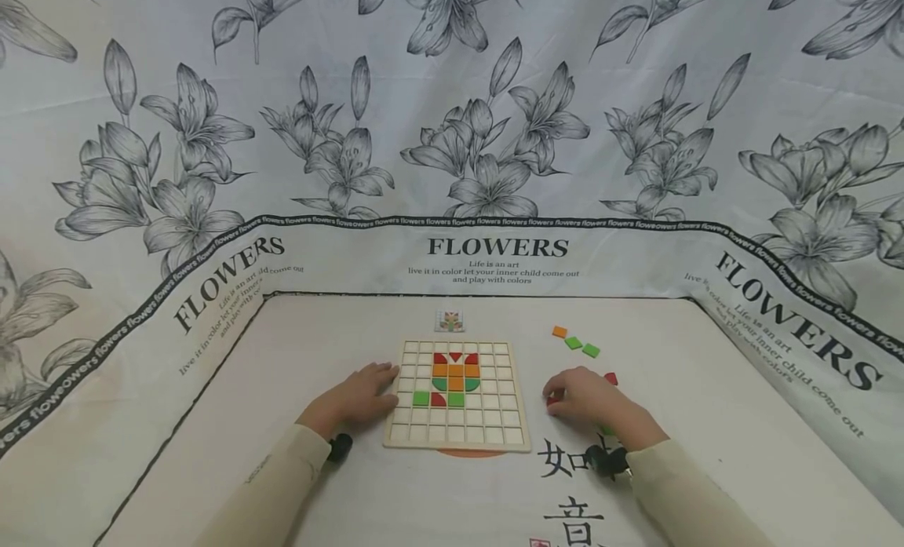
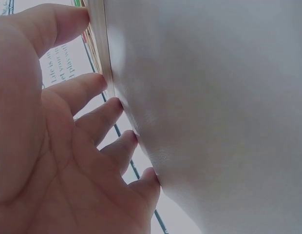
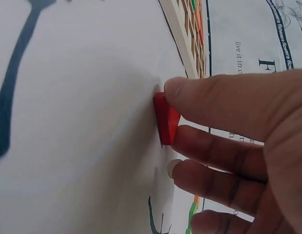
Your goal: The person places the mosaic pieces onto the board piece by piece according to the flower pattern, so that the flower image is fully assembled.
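Observation:
My left hand (image 1: 356,396) rests beside the left edge of a wooden grid board (image 1: 519,437), thumb touching its side and fingertips on the table. In the left wrist view, the fingers of this hand (image 2: 78,126) are spread and loosely bent. To the board's right, my right hand (image 1: 589,398) pinches a red tile (image 3: 165,119) between thumb and index finger, close to the tabletop. Red and orange pieces form the upper part of a pattern in the grid. Below them sit green pieces and a red quarter-round piece (image 1: 438,400).
A small picture card (image 1: 450,321) lies behind the board. Right of it are an orange tile (image 1: 559,331) and two green tiles (image 1: 590,350). Another red tile (image 1: 611,379) is partly behind my right hand. Floral cloth (image 1: 494,257) encloses the table.

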A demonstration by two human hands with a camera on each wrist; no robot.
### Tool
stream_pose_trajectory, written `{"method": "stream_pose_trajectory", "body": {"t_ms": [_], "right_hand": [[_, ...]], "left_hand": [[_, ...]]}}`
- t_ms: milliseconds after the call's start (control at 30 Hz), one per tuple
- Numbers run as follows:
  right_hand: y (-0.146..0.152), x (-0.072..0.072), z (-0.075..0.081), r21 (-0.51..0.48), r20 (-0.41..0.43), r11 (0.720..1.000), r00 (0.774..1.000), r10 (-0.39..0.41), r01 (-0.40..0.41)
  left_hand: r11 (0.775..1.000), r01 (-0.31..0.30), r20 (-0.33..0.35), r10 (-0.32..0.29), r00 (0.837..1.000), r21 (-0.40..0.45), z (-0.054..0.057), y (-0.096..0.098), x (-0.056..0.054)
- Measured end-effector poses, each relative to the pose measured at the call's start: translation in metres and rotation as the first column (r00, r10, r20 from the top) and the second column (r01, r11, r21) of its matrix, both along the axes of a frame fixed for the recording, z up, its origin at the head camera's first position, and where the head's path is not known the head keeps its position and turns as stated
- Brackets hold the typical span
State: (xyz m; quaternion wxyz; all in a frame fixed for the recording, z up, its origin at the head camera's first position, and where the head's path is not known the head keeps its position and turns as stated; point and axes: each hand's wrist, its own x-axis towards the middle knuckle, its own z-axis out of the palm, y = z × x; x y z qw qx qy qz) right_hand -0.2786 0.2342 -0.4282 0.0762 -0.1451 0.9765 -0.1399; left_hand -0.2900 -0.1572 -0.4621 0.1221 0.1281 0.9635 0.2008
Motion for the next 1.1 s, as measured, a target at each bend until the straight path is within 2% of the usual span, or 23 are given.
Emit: {"method": "stream_pose_trajectory", "body": {"t_ms": [300, 567, 800, 1100], "right_hand": [[-0.006, 0.001, 0.002, -0.079, 0.074, 0.995, 0.996, -0.058, 0.064], [-0.005, -0.001, 0.006, -0.156, 0.113, 0.985, 0.992, -0.052, 0.070], [-0.006, -0.007, 0.006, -0.244, 0.104, 0.969, 0.995, -0.007, 0.032], [-0.029, -0.010, 0.008, -0.354, 0.078, 0.935, 0.996, 0.047, -0.017]], "left_hand": [[1.000, 0.009, 0.004, -0.009, 1.000, 0.005, 0.000, 0.000, 0.000], [1.000, 0.010, 0.008, -0.010, 1.000, 0.005, 0.001, -0.001, 0.000], [1.000, -0.002, 0.019, 0.002, 1.000, 0.015, 0.007, 0.001, 0.001], [1.000, -0.013, 0.026, 0.013, 1.000, 0.016, 0.005, 0.002, 0.002]]}}
